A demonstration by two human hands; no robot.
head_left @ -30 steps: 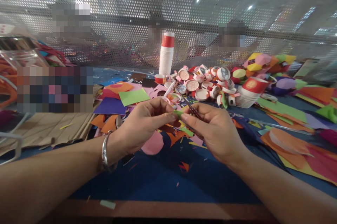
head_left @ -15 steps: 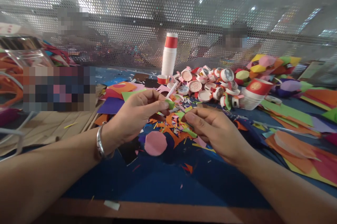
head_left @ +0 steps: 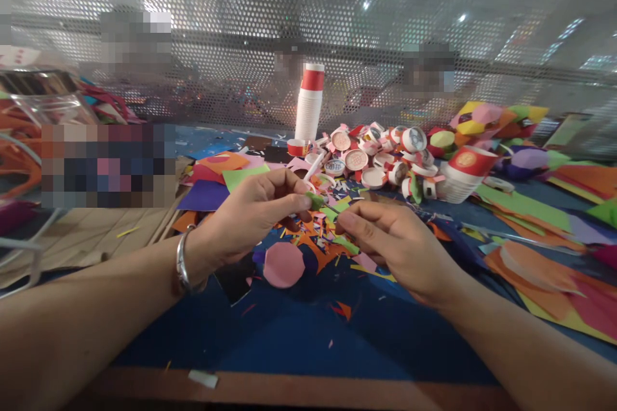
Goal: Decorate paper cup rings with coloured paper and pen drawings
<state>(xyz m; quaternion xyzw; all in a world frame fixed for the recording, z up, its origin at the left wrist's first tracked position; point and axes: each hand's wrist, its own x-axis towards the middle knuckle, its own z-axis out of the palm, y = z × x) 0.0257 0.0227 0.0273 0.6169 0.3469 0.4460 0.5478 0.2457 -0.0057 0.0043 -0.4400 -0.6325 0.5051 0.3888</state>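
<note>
My left hand (head_left: 250, 218) is closed in a pinch on a small green paper scrap (head_left: 315, 200), held just above the blue table (head_left: 289, 334). A silver bracelet (head_left: 182, 264) sits on that wrist. My right hand (head_left: 390, 240) is a little to the right, fingers curled shut around a thin dark tool whose tip barely shows; I cannot make out what it is. Between and below the hands lie orange, green and yellow paper cuttings (head_left: 318, 240) and a pink paper circle (head_left: 283, 264).
A stack of white and red paper cups (head_left: 308, 102) stands at the back centre. Cut cup bottoms (head_left: 376, 160) are heaped right of it, beside a tipped cup stack (head_left: 457, 173). Coloured paper sheets (head_left: 540, 205) cover the right and left middle. A perforated metal screen (head_left: 308, 31) closes the back.
The hands were together on the green scrap a second ago. They then drew apart, the left keeping the scrap, and have since come slightly closer again.
</note>
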